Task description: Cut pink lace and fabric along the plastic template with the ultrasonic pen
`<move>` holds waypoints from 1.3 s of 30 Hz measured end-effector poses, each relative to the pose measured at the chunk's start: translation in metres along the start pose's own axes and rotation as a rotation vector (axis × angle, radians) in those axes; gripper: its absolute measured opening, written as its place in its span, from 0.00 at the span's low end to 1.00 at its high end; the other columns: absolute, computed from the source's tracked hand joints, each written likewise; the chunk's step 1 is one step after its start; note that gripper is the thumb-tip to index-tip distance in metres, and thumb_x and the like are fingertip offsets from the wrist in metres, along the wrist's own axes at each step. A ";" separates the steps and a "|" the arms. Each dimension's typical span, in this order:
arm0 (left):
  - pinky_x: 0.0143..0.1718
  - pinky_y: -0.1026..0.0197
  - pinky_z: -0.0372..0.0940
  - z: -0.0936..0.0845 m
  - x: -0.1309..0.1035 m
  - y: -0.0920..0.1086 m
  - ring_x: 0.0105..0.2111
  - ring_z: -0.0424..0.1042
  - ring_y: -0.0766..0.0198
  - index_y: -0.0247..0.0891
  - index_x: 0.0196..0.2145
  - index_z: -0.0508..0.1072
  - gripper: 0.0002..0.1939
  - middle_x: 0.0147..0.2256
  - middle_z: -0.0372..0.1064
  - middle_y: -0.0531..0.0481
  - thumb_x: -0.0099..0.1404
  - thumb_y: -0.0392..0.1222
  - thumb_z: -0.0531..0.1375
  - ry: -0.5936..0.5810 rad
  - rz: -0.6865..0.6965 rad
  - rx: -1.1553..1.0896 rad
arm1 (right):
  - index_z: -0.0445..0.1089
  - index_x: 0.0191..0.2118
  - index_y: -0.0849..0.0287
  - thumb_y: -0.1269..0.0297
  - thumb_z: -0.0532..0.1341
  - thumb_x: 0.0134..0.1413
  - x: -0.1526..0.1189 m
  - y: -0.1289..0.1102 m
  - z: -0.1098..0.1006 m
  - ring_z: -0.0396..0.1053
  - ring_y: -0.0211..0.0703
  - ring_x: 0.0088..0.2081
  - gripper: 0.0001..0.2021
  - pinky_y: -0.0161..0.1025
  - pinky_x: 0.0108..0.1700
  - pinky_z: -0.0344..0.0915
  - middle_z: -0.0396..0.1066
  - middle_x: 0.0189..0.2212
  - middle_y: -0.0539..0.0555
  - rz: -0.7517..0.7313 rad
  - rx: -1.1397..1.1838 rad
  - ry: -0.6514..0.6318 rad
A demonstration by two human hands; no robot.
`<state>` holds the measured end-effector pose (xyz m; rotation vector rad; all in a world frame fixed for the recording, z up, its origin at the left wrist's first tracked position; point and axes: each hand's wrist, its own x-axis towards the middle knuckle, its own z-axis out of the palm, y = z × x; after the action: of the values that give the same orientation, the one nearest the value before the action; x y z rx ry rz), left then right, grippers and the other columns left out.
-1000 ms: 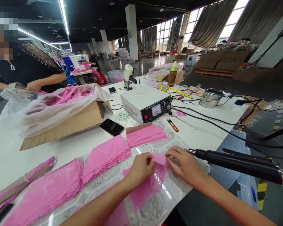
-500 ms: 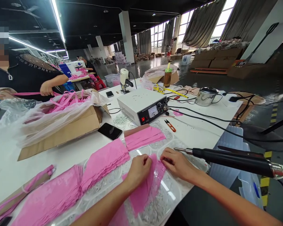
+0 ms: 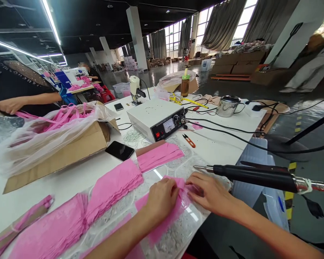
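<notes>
On the clear patterned mat, my left hand (image 3: 162, 198) is closed on the upper part of a thin pink fabric piece (image 3: 159, 230). My right hand (image 3: 206, 190) is at the fabric's right edge, thumb and fingers curled together on it. The fingertips of both hands are close together. Just above my right hand lies a black pen-like tool (image 3: 253, 176) with a metal tip. Stacks of pink fabric (image 3: 115, 187) lie left of my hands, and pink strips (image 3: 160, 156) lie beyond them.
A grey control box (image 3: 153, 117) stands behind the mat, with a black phone (image 3: 120, 150) to its left and orange snips (image 3: 189, 140) to its right. A cardboard box (image 3: 62, 156) holds pink straps. Cables cross the right side. A person's hand (image 3: 12, 105) is at far left.
My left hand has turned over the fabric, whose top edge is now bunched between my hands. My right hand's fingers have shifted. The view has swung right, and the person's hand has moved left.
</notes>
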<state>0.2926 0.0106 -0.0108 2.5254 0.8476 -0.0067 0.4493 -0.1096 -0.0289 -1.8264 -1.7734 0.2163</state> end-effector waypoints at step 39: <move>0.39 0.61 0.64 0.005 0.010 0.017 0.37 0.72 0.59 0.37 0.39 0.77 0.07 0.37 0.74 0.48 0.62 0.36 0.61 -0.004 0.117 -0.105 | 0.68 0.40 0.59 0.76 0.53 0.61 -0.005 0.025 0.007 0.72 0.44 0.34 0.08 0.40 0.35 0.71 0.73 0.34 0.56 -0.298 -0.149 0.243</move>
<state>0.3111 0.0019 -0.0094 2.4715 0.6792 0.0688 0.4667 -0.1111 -0.0483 -1.5805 -1.8954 -0.2498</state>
